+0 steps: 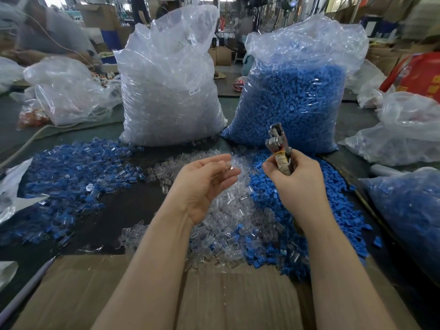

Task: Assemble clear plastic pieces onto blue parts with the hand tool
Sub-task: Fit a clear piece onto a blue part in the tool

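Right hand [297, 179] is up over the table, fingers wrapped around the taped handle of the hand tool [279, 146], metal head pointing up and slightly away, above the fist. Left hand [204, 184] sits just beside it, palm turned up, thumb and fingertips pinching a clear plastic piece [227, 164] at the very tips; the piece is blurred, so its exact shape is hard to call. That piece sits level with the right thumb, apart from the tool's head, a gap between them. Under both hands, a loose heap of clear pieces [228, 217] spreads across the dark table and onto cardboard [95, 294]. To the right of it, touching, a heap of blue parts [333, 210]. Far left, a pile of blue-and-clear pieces [71, 172]. Behind, two upright bags: clear pieces bag [166, 96] on the left, blue parts bag [292, 98] on the right.
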Tool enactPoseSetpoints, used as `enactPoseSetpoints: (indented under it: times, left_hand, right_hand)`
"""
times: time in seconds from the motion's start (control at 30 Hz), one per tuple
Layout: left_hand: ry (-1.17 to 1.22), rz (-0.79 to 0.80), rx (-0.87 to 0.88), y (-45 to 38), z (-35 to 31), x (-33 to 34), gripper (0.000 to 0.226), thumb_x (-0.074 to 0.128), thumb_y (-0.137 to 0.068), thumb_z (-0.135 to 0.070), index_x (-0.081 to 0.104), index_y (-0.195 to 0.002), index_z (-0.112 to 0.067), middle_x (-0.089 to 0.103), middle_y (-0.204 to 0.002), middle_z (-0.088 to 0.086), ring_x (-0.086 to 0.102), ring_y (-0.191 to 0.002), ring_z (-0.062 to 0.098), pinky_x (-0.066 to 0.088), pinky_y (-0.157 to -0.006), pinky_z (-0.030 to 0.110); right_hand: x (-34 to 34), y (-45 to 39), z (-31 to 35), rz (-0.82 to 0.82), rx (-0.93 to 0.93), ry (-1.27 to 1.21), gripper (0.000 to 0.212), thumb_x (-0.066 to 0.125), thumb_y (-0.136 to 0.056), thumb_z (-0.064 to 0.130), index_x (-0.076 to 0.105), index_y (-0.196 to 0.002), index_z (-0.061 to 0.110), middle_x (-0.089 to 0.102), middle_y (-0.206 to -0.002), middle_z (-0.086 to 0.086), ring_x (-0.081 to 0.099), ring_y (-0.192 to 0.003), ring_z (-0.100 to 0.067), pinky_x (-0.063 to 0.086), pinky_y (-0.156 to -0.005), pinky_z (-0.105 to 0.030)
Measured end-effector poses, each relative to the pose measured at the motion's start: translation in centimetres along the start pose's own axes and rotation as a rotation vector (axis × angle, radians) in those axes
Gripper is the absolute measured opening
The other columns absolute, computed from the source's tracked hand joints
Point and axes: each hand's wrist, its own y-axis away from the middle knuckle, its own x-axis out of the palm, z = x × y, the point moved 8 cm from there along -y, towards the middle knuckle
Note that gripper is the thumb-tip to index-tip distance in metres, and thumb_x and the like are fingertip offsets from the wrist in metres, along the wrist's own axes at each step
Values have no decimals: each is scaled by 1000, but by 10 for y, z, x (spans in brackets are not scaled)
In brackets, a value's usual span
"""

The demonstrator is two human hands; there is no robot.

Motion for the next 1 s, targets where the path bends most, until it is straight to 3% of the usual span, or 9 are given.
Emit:
enactPoseSetpoints:
  times: [0.13,0.23,0.37,0.57,0.67,0.83,1.0]
  left_hand:
    - [67,37,-20,2,6,12,20,52,-99,-5,67,-110,1,73,-80,9,73,-74,17,59,-63,23]
    - [32,25,-14,2,7,14,16,55,-97,-7,70,-103,-3,72,-78,6,72,-70,13,58,-61,22]
    - [11,25,-6,2,11,17,18,66,-90,-10,68,-107,-3,72,-78,4,69,-68,10,59,-65,21]
    - [59,113,3,4,12,30,29,72,-73,-12,70,-102,-5,74,-86,4,68,-75,9,56,-69,19]
    - [86,142,26,5,11,33,35,73,-66,-4,71,-101,-5,75,-94,7,70,-80,11,57,-74,20]
    - [89,41,11,4,15,28,24,68,-85,-4,64,-108,-5,72,-92,9,70,-78,14,60,-74,25]
    - [188,-4,-20,5,17,24,23,60,-89,4,60,-111,0,76,-92,14,74,-80,18,61,-76,28]
  right_hand:
    - [1,1,4,-6,-16,-85,16,69,-88,26,61,-75,23,57,-59,11,44,-50,-3,40,-54,-31]
    - [4,1,8,7,-33,-125,17,69,-89,24,60,-74,26,56,-57,16,44,-50,-1,38,-51,-17]
    - [7,4,18,19,-55,-205,19,70,-89,18,60,-74,24,56,-60,14,46,-53,0,40,-52,-12]
    - [16,7,22,71,-34,-274,15,69,-88,11,63,-77,18,63,-66,5,56,-61,-11,49,-60,-21]
    - [17,7,21,71,-22,-273,14,69,-89,11,63,-77,17,58,-60,12,49,-55,-1,44,-53,-16]
    - [16,7,22,31,-15,-300,15,68,-90,15,63,-77,21,64,-69,-1,56,-62,-6,49,-60,-22]
    - [15,7,21,20,-18,-262,18,68,-90,16,62,-75,23,63,-67,2,55,-59,-6,48,-56,-21]
